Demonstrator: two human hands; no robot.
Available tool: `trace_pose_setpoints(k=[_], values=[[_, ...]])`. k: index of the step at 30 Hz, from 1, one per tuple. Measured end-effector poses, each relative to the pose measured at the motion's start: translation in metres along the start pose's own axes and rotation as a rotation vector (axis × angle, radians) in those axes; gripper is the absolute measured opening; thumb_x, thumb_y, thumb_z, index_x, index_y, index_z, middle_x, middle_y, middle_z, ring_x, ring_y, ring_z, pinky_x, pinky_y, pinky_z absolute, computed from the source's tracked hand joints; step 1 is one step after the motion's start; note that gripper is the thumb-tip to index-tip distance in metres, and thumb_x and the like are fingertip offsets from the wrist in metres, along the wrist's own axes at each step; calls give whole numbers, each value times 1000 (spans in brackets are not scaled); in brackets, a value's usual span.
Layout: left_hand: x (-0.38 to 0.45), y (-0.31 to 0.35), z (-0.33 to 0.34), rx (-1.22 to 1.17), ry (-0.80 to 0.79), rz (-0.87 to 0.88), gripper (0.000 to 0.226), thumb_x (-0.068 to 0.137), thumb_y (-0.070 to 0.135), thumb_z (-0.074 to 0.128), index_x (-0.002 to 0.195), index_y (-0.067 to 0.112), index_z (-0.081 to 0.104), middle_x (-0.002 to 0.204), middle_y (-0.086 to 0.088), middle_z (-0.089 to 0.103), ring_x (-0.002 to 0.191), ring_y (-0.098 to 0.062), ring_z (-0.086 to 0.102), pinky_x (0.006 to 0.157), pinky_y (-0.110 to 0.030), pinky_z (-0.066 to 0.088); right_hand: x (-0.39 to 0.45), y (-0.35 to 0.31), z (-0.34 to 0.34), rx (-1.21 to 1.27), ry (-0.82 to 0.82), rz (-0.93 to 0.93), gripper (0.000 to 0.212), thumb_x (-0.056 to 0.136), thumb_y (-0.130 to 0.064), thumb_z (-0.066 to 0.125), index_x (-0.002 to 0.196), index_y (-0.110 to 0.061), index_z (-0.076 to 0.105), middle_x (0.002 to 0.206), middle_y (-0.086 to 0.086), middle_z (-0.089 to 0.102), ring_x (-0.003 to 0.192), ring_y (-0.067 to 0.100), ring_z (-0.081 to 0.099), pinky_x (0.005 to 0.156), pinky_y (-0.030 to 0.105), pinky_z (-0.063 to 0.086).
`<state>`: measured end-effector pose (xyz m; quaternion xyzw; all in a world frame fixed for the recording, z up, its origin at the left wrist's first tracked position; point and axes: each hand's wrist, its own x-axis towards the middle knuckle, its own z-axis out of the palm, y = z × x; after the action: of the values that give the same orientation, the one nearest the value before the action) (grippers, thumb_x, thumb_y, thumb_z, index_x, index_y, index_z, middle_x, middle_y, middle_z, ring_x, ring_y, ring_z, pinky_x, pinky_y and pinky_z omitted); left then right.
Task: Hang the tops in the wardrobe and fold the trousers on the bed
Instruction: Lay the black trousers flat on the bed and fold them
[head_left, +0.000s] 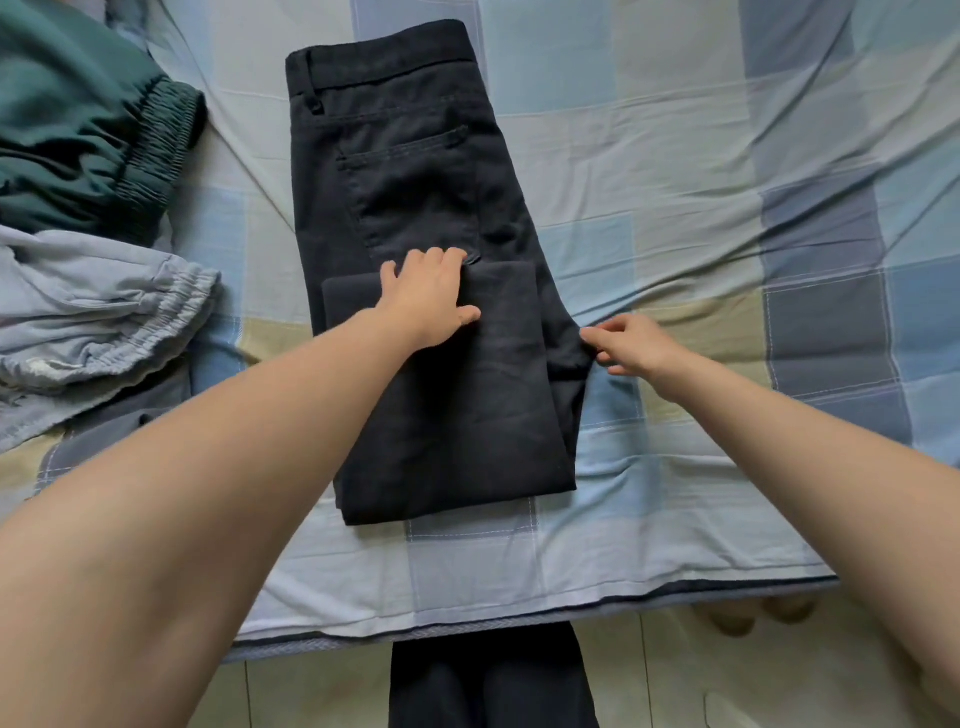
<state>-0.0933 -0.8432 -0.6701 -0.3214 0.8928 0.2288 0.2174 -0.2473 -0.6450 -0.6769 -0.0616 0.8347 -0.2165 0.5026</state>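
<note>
Seen from above, the person's left hand (426, 296) lay flat on a pair of black trousers (415, 208), its grip loose: fingers curved over the top edge of the folded-up leg section, thumb spread to the 3 o'clock side, pressing the cloth rather than clutching it. The right hand (631, 345) sat at the trousers' right edge, at about 3 o'clock from the left hand, with its thumb and fingertips drawn together on or just at the dark fabric; whether they actually pinched the cloth could not be told. The trousers lay lengthwise in the middle of the bed (701, 156), waistband at 12 o'clock and back pocket facing up, with the legs folded upward so that their hems ended just below the pocket, directly under the left hand. The bed was covered by a checked sheet in blue, grey and pale yellow, creased around the right hand. At 10 o'clock from the trousers lay a dark green garment (83, 124) with an elastic cuff, and below it, at 9 o'clock, a light blue-grey garment (98, 312) with a gathered elastic edge, both crumpled on the sheet and apart from the trousers. At 6 o'clock, beyond the bed's edge, the person's dark-clad legs (488, 680) stood on a pale tiled floor (311, 696).
</note>
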Motion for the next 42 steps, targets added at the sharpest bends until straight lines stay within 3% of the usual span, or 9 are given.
trace_pose_setpoints(k=[4, 10, 16, 21, 26, 30, 34, 38, 42], values=[[-6, -3, -15, -128, 30, 100, 36, 84, 38, 70, 113, 19, 60, 105, -1, 66, 105, -29, 59, 91, -42, 40, -2, -9, -1, -72, -76, -26, 12, 91, -28, 63, 89, -17, 61, 93, 6, 62, 79, 15, 56, 74, 28, 49], [-93, -4, -49, -168, -17, 491, 24, 74, 27, 80, 72, 13, 61, 66, 12, 44, 66, -18, 51, 61, -30, 38, -14, -28, 4, -417, 12, -139, 25, 81, -20, 67, 65, -14, 49, 68, 8, 51, 69, 21, 47, 64, 29, 38], [-176, -11, -69, -221, -210, 535, 11, 77, 31, 78, 84, 23, 75, 74, 9, 58, 77, -12, 59, 66, -32, 46, -34, -61, 42, -688, 14, -305, 27, 77, -26, 64, 67, -11, 44, 70, 8, 53, 71, 27, 49, 58, 29, 34], [-178, -16, -68, -296, -174, 466, 12, 81, 33, 76, 85, 22, 74, 67, 14, 45, 68, -7, 48, 65, -33, 42, -28, -74, 84, -618, -253, -282, 38, 86, -36, 60, 65, -7, 46, 65, 7, 50, 65, 24, 48, 53, 27, 37], [-138, -23, -65, -331, -63, 421, 25, 80, 39, 74, 68, 24, 58, 63, 13, 40, 61, -6, 43, 61, -35, 41, -8, -71, 76, -34, -508, 156, 81, 90, -73, 22, 94, -6, 66, 97, 18, 66, 93, 29, 61, 90, 39, 45], [-77, -35, -45, -283, 105, 239, 19, 88, 37, 66, 101, 24, 66, 95, 12, 60, 95, -20, 58, 83, -38, 47, 7, -62, 51, 271, -669, 269, 98, 80, -85, 7, 95, -8, 66, 85, 22, 59, 74, 31, 58, 74, 33, 47], [-37, -60, -15, -124, 56, 27, 55, 91, 34, 62, 141, 22, 44, 137, -3, 49, 125, -27, 46, 108, -45, 35, 8, -44, 45, 449, -628, 292, 91, 84, -81, 10, 91, -10, 66, 72, 8, 60, 63, 24, 55, 63, 32, 45], [-41, -91, -1, -130, 123, -72, 61, 87, 44, 65, 138, 18, 45, 132, -6, 50, 121, -29, 48, 102, -43, 39, 2, -29, 44, 404, -545, 206, 53, 91, -63, 40, 97, -17, 65, 95, 7, 64, 86, 23, 61, 75, 36, 50], [-61, -120, 5, -136, 211, -160, 56, 85, 42, 69, 130, 14, 50, 124, -9, 54, 114, -32, 52, 96, -46, 44, -8, -25, 44, 251, -523, 133, 41, 88, -62, 48, 94, -26, 66, 90, -5, 68, 76, 13, 60, 67, 29, 49]])
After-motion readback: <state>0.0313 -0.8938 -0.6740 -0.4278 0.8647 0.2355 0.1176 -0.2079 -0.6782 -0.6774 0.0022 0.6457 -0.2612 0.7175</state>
